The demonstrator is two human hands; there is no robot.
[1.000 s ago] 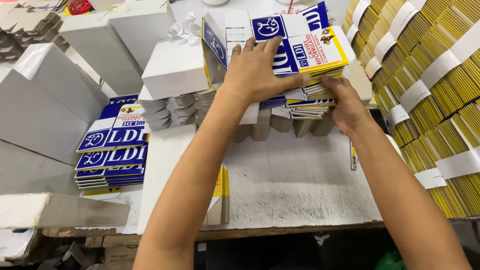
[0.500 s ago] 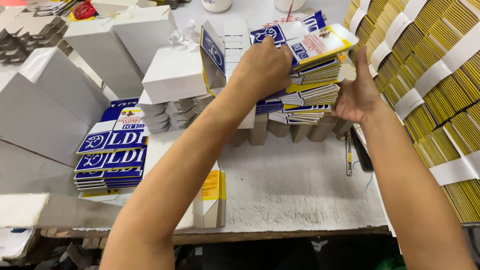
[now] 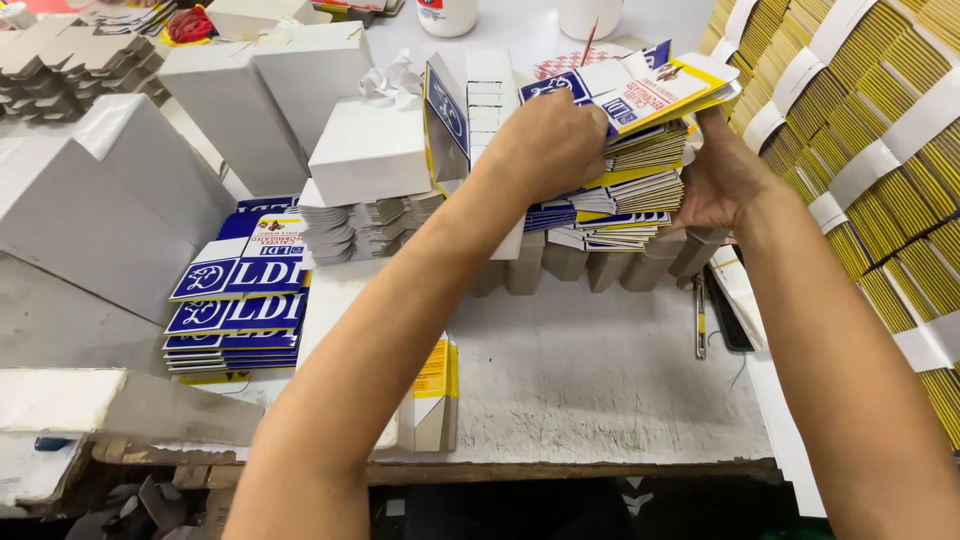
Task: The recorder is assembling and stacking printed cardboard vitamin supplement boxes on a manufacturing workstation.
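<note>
Two hands worked one tall pile of flat printed cartons [image 3: 625, 170] at the far middle of the worktop [image 3: 590, 380]. The left hand [image 3: 545, 145] lay knuckles-up on top of the pile, its grip pressed together over the upper sheets, with the fingertips tucked out of sight under the lifted top carton. The right hand [image 3: 715, 185] came in from the right and cupped the pile's right edge, thumb up along the side and fingers curled beneath the lower layers; its grip was half spread and pressed against the card, not pinching any one sheet. So the pile sat between the two grips, held from above and from the right, its top sheets fanned upward and its bottom resting on a row of small pale boxes [image 3: 600, 265].

As a judgement, the work looked partly done: a neat stack of blue and white cartons [image 3: 240, 300] lay on the near left, well apart from the hands, squared up and untouched. The pile in hand was uneven, with layers jutting at different angles, so it was not yet squared. Many more bundles of yellow card with white bands [image 3: 880, 170] filled the right side, and plain white boxes [image 3: 260, 90] stood at the far left. A folded carton [image 3: 435, 395] stood near the front edge.
</note>
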